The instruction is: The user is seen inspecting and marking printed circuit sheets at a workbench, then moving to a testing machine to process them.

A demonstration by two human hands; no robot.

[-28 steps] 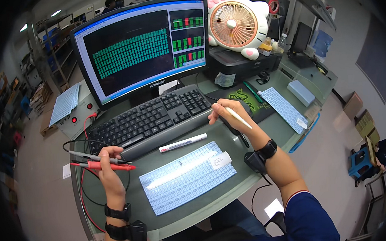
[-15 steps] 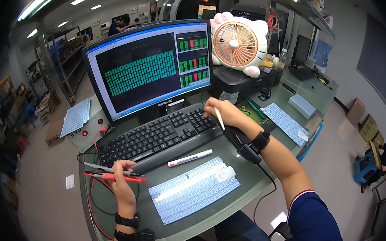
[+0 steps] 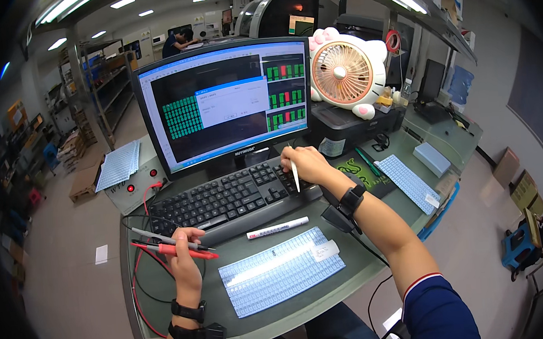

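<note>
Since the earlier frame, right hand (image 3: 302, 162) has reached the black keyboard (image 3: 223, 201), frame centre, white stick (image 3: 295, 175) pinched. Left hand (image 3: 183, 254), lower left, grips red and black probes (image 3: 176, 245). Best press lightly, stick clear of keys. Component tray (image 3: 278, 270) lies near desk edge (image 3: 294, 313); open room between.

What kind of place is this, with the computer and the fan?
Probably an electronics testing workstation in a factory: the left hand holds red and black test probes, a tray of small parts lies before the monitor, and storage shelves stand behind.
</note>
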